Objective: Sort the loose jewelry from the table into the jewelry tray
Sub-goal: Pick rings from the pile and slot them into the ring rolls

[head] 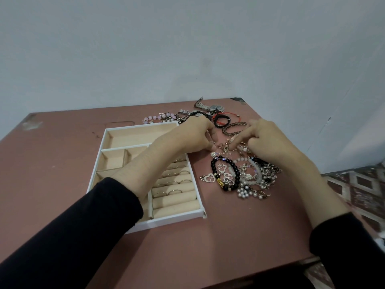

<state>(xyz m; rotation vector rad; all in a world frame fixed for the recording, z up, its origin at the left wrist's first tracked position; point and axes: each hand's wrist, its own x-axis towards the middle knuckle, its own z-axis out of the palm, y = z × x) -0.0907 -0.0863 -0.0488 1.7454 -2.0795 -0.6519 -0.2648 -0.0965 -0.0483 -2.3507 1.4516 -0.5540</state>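
Two forearms in black sleeves (83, 236) reach out over a dusty-pink surface (208, 247), where a person sorts ornaments by hand. Nearest on the left lies the white-rimmed jewelry tray (177, 219), its right-hand column of cream ring rolls (173, 202) already carrying several thin rings (174, 191) pushed between them. The left forearm passes across the tray's middle. Just right of the tray, the loose jewelry (250, 180) lies heaped on the surface: a black bead bracelet (213, 163), silver heart charms (208, 177), and pearl clusters tangled with earrings. Beyond the heap the two hands meet. The left hand (193, 136) has its fingers curled, and its grip pinches what looks to be a small ring (212, 142) between thumb and finger, just off the tray's right edge. The right hand (268, 140) is bent over a scatter of small charms, with a fingertip down among them; whether that grip is closed on anything cannot be told from here. Farther back lie a brown chain bracelet (233, 130), a black-and-red cord bracelet (221, 122), a pink bead bracelet (155, 117) just behind the tray's far rim, and a steel wristwatch (215, 107) near the pale wall (187, 49). A patterned cloth (354, 184) shows off the surface's right side.
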